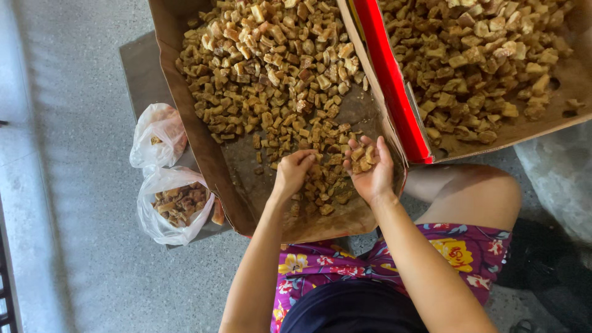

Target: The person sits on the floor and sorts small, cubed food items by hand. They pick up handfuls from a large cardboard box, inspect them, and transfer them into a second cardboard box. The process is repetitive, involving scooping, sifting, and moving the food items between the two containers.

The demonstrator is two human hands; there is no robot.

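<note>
you are sorting brown chunks (290, 105) in the cardboard box (185, 117). your right hand (369, 165) lies open, cupping some. your left hand (295, 172) pinches more. next, i think, pick gently so none spill.

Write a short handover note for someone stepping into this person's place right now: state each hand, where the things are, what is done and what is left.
Left hand: fingers curled down onto the brown chunks in the near cardboard box; whether it has a grip on a piece cannot be told.
Right hand: palm up, cupping a small handful of chunks.
Second cardboard box, red-edged, sits to the right, also full of chunks.
Two clear plastic bags on the left: the near bag partly filled with chunks, the far bag almost empty.
Done: some chunks are bagged.
Left: most chunks still lie loose in both boxes.
</note>
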